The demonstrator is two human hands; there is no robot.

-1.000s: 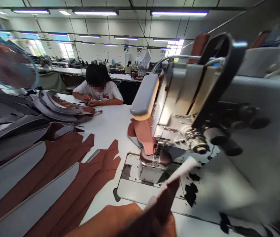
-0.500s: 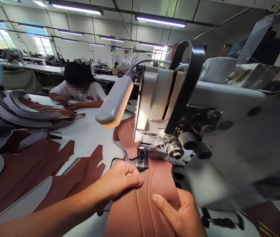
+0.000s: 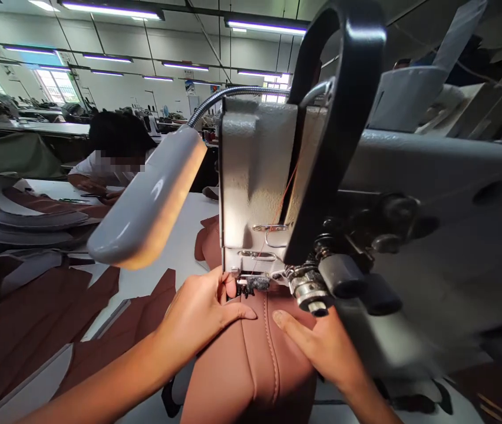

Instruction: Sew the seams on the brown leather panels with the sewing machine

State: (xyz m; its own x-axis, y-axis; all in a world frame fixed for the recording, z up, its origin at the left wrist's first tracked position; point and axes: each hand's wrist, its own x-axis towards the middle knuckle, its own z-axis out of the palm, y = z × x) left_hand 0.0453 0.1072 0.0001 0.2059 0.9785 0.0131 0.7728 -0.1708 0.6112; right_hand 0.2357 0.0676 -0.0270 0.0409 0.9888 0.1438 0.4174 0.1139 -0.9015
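Note:
A reddish-brown leather piece (image 3: 228, 377) with a curved stitched seam drapes over the near side of the sewing machine (image 3: 257, 176). Its upper end lies beneath the presser foot (image 3: 246, 286). My left hand (image 3: 204, 303) grips the piece's left edge, thumb flat on top beside the seam and fingers curled close to the foot. On the other side of the seam, my right hand (image 3: 321, 341) pinches the right edge with its thumb on top; its other fingers are hidden under the leather. Orange thread runs down the machine head.
A lamp (image 3: 149, 200) on a bent metal neck juts out left of the machine head. Brown cut panels (image 3: 25, 324) and stacked curved grey-edged pieces (image 3: 21, 206) cover the table's left side. Across the table sits a person (image 3: 118, 141) bent over work. A black curved bar (image 3: 348, 118) stands before the head.
My view has come closer to the machine. Both hands and the leather piece have moved up to the presser foot, and the stitched seam now lines up below it.

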